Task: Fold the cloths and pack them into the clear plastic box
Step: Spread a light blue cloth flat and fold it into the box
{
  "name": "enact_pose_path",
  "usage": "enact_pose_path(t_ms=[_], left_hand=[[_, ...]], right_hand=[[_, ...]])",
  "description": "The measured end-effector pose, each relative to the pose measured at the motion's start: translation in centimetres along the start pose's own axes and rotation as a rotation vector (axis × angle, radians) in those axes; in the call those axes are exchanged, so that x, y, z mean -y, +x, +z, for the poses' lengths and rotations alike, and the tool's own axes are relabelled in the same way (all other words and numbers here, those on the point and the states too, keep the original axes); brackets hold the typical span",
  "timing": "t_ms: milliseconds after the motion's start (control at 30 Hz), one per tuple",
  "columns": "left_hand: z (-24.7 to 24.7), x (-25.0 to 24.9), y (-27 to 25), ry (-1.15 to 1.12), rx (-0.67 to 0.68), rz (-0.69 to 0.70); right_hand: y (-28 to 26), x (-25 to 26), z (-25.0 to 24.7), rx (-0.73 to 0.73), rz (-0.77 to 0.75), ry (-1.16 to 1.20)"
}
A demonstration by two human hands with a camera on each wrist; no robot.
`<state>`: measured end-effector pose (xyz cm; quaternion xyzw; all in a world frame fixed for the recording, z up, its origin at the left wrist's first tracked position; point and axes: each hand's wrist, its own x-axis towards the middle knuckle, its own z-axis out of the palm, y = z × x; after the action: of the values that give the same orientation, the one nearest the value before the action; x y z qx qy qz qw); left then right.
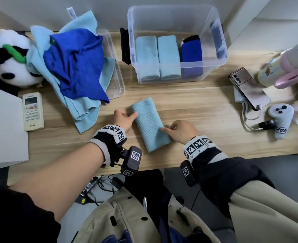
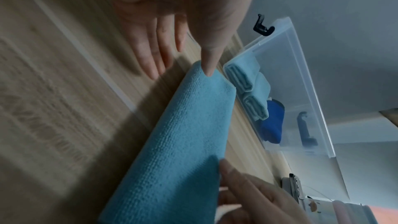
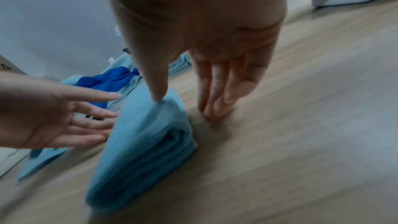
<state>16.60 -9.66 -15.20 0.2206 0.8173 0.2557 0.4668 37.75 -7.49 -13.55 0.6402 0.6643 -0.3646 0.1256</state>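
Light-blue cloth (image 1: 149, 124): folded, on the table (image 1: 197, 109); long axis runs from near right to far left.
Right hand (image 1: 181, 131): thumb on cloth's near right edge, fingers straight, on the table.
Left hand (image 1: 122, 118): thumb on far left edge, fingers straight.
Box (image 1: 220, 50): beyond, holding three folded cloths.
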Motion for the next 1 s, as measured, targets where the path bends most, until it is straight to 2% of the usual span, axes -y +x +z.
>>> enact_pose_path(t_ms=[67,133,333,433,567,667,833,1000], left_hand=[[0.1,0.0,-0.6,-0.035,0.110,-0.061],[0.3,0.1,-1.2,-0.056,0.221,-0.099],[0.2,0.1,-2.3,-0.151,0.375,-0.138],[0.0,-0.4,-2.8,-0.175,0.430,-0.065],[-1.3,-1.8,-3.2,-0.174,0.520,0.045],[-2.4,-3.6,-3.7,-0.198,0.614,0.154],[-3.5,-7.0,-3.8,-0.204,0.591,0.320],[-4.0,-10.9,-3.3,-0.270,0.507,0.409]], right_hand=[[0.0,0.9,0.4,-0.037,-0.024,0.157],[0.2,1.8,1.0,0.005,-0.028,0.253],[0.4,3.2,2.4,0.171,-0.030,0.463],[-0.2,3.9,2.0,0.211,-0.041,0.594],[-0.3,4.4,0.5,0.126,0.013,0.718],[-0.3,4.7,-0.8,0.139,-0.016,0.876],[-0.7,6.0,-3.1,0.103,-0.065,0.944],[-1.0,8.3,-7.2,-0.064,-0.221,0.944]])
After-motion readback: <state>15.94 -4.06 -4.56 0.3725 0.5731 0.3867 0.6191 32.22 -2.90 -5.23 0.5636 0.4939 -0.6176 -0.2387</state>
